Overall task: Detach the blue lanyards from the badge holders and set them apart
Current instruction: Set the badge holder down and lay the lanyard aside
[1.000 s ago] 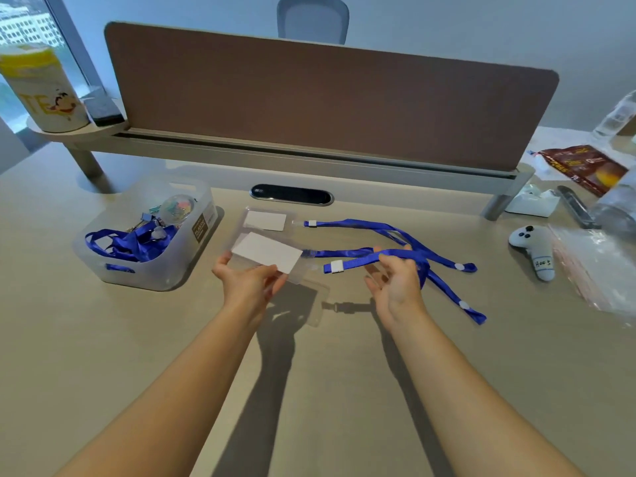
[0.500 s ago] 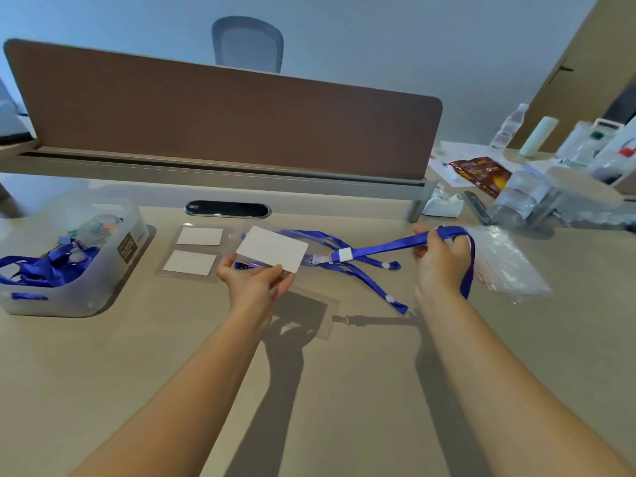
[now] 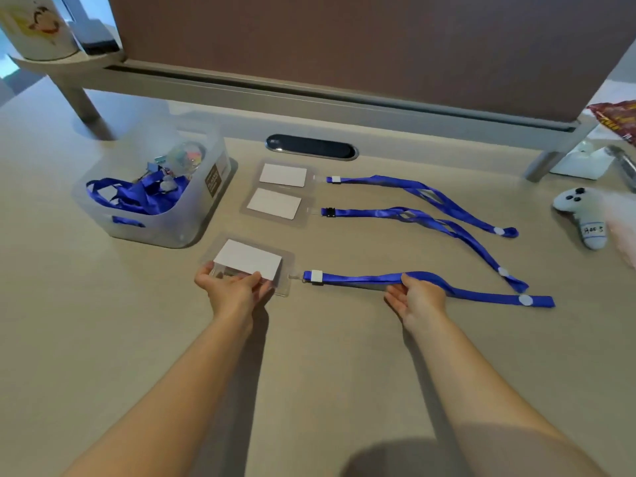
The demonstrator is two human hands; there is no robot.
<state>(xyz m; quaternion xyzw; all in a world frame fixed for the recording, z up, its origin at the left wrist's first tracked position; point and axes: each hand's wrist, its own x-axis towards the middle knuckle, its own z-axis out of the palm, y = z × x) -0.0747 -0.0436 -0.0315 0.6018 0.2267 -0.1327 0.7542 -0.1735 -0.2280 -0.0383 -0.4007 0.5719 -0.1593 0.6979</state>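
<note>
A clear badge holder (image 3: 253, 261) with a white card lies on the desk. My left hand (image 3: 234, 292) pinches its near edge. Its blue lanyard (image 3: 358, 278) stretches flat to the right from a white clip at the holder's tab. My right hand (image 3: 418, 299) pinches that strap about midway along. Two more card-filled holders (image 3: 283, 175) (image 3: 274, 203) lie behind, each with a blue lanyard (image 3: 416, 185) (image 3: 413, 215) trailing right from its tab. Whether those clips are fastened I cannot tell.
A translucent bin (image 3: 155, 232) at the left holds several tangled blue lanyards and small items. A white game controller (image 3: 581, 216) lies at the right and a red snack bag (image 3: 616, 118) behind it. A brown divider and a black cable slot (image 3: 311, 151) sit at the back.
Both hands have lowered the holder and its lanyard from mid-air onto the desk, stretched out straight in front of the other two sets. The view has tilted down.
</note>
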